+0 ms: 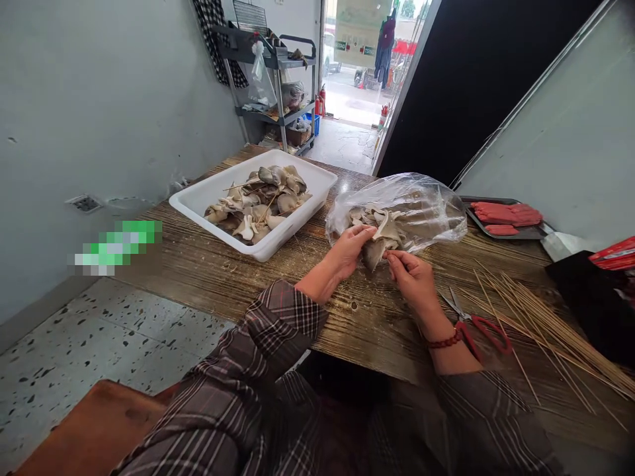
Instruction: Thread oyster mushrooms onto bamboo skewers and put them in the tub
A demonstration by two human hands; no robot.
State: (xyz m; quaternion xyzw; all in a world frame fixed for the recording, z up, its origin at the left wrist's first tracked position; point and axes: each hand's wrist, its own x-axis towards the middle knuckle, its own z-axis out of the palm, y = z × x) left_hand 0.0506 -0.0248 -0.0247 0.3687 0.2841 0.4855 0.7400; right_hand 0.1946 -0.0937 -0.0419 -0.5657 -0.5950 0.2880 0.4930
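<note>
In front of the plastic bag, my left hand [348, 253] is closed on a grey-brown oyster mushroom [373, 254]. My right hand [413, 279] pinches at the lower right edge of the same mushroom; whether a thin stick is also between those fingers I cannot make out. More mushrooms [366, 217] show in the mouth of the clear plastic bag [430, 205], just beyond both hands. To the left stands a white plastic tray [262, 250] with a heap of oyster mushrooms [268, 201], thin skewers sticking out of some.
Scissors [479, 327] with red handles lie by my right wrist. Many bamboo skewers [550, 330] spread over the table's right side. Behind them is a dark tray [528, 233] of reddish pieces [506, 215]. A shelf cart [278, 63] stands beyond the wooden table [198, 264].
</note>
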